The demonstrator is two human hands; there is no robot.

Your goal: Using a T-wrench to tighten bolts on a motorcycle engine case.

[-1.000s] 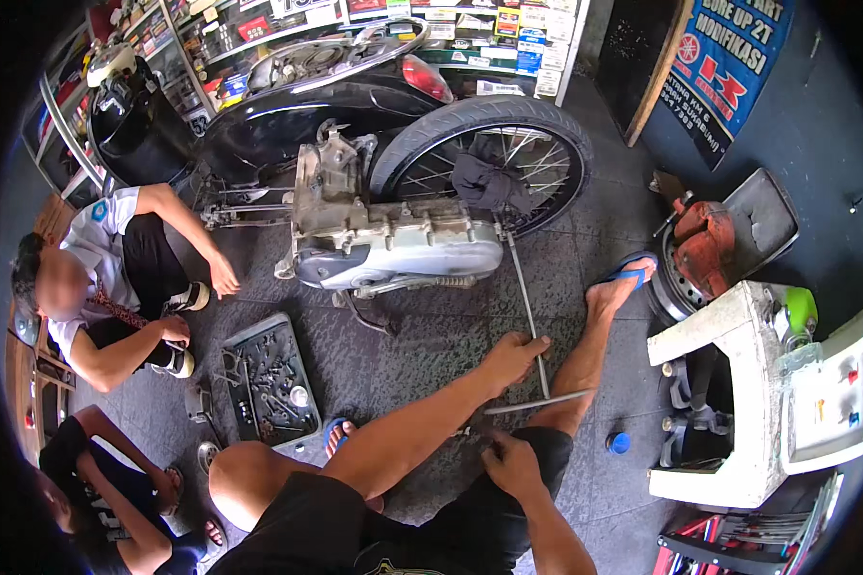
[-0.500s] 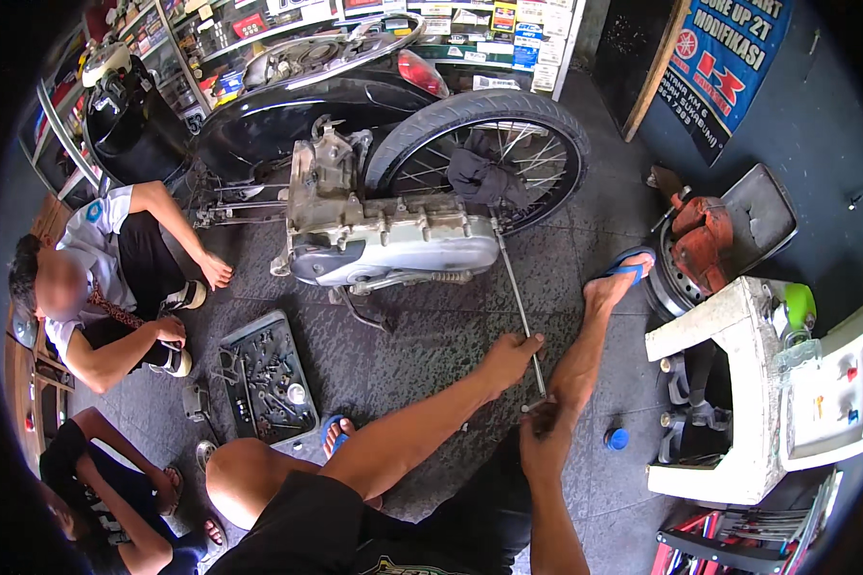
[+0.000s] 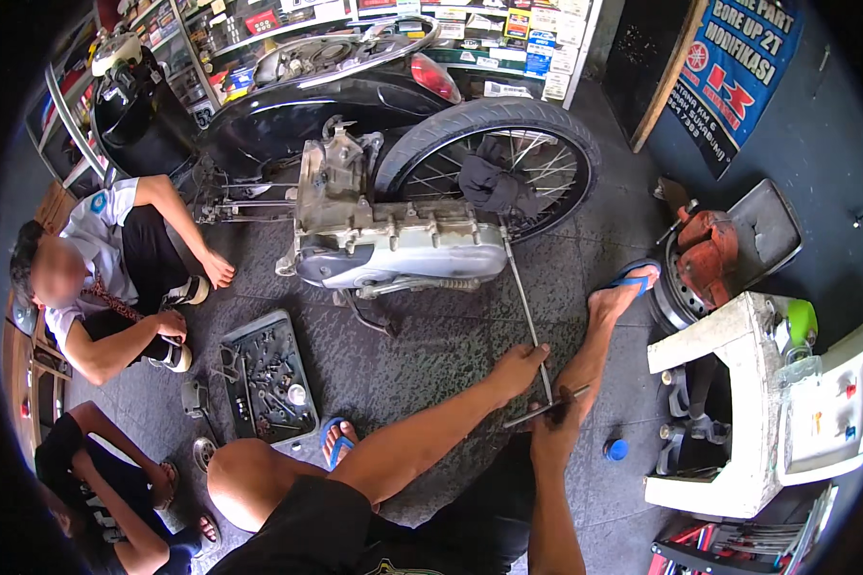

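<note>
The fingers (image 3: 535, 356) of the left hand (image 3: 520, 367) are curled around a long thin metal rod (image 3: 524, 297), gripping it near its lower end. The right hand (image 3: 552, 431) sits just below and beside it, its fingers pinched on a short flat metal tool (image 3: 547, 408) that lies crosswise against the foot of the rod (whether it is a file or a blade I cannot tell from here). The two hands are close together, almost touching, above the dark speckled floor (image 3: 431, 355).

The rod slants upward and away from the hands to the rear of a stripped motorbike (image 3: 374, 192), ending near the hub of its spoked rear wheel (image 3: 494, 163), where a dark rag (image 3: 494, 184) hangs over the spokes. Just left of the rod's upper end is the bare grey engine casing (image 3: 393, 244).

The person's own right leg stretches out to the right of the rod, the foot in a blue flip-flop (image 3: 633, 278) resting against a dark wheel rim (image 3: 671, 302). The other foot, also in a blue sandal (image 3: 336, 441), is tucked by the bent left knee. A small blue cap (image 3: 616, 448) lies on the floor right of the hands, near a white plastic stool (image 3: 729, 402).

Further left a black parts tray (image 3: 268, 379) full of small hardware sits on the floor, and beyond it a seated person in a white shirt (image 3: 96, 259) rests one hand on the floor. Another person in black (image 3: 96, 479) crouches at the lower left.
</note>
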